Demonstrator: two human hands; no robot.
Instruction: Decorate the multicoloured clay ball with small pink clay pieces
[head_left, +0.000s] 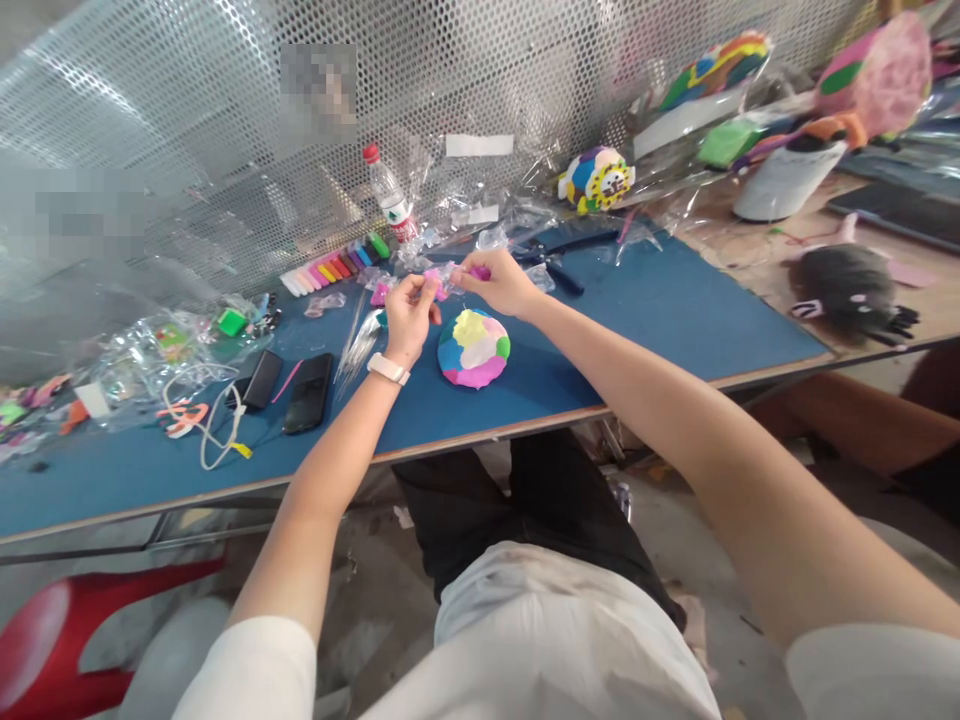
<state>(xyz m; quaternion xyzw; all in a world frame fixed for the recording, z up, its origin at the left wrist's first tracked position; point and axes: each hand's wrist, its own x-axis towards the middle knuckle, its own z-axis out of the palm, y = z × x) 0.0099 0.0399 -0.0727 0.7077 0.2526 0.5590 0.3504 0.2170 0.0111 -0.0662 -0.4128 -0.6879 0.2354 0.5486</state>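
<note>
My left hand [411, 315] and my right hand [496, 281] are raised over the blue table mat [660, 310], fingers pinched. Both grip a small piece of pink clay in a clear wrapper [442, 280] that stretches between them. Just below the hands lies a round dome of patchwork clay [473, 348] in pink, yellow, blue and green. A white watch band sits on my left wrist.
A row of coloured clay sticks [337, 266] and a water bottle [388, 205] stand behind the hands. Two black phones [309, 392], a white cable and clear wrappers lie left. Clay figures [596, 179] and another person's arm [862, 420] are on the right. Perforated metal screen behind.
</note>
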